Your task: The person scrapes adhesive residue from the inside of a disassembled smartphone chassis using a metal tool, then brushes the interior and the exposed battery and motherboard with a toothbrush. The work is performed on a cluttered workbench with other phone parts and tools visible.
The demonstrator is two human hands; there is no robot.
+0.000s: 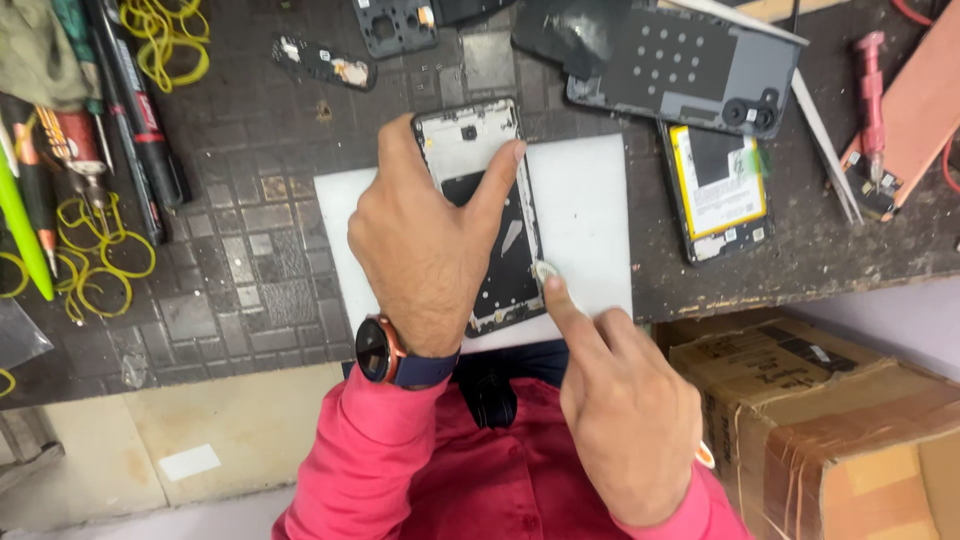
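A stripped phone frame [500, 200] lies upright on a white sheet [585, 215] at the bench's near edge. My left hand [425, 235] clamps it from above, thumb on its left side and forefinger stretched across to its right upper edge. A watch sits on that wrist. My right hand [620, 400] points its forefinger at a small pale round piece [545, 270] touching the frame's lower right edge. Whether that finger presses a tool I cannot tell.
An opened phone with a yellow-edged battery [715, 185] lies right of the sheet, a grey back cover [680, 65] behind it. White tweezers [825, 150] and a pink screwdriver [870, 95] lie far right. Screwdrivers and yellow rubber bands [100, 250] crowd the left. A cardboard box [830, 430] stands below right.
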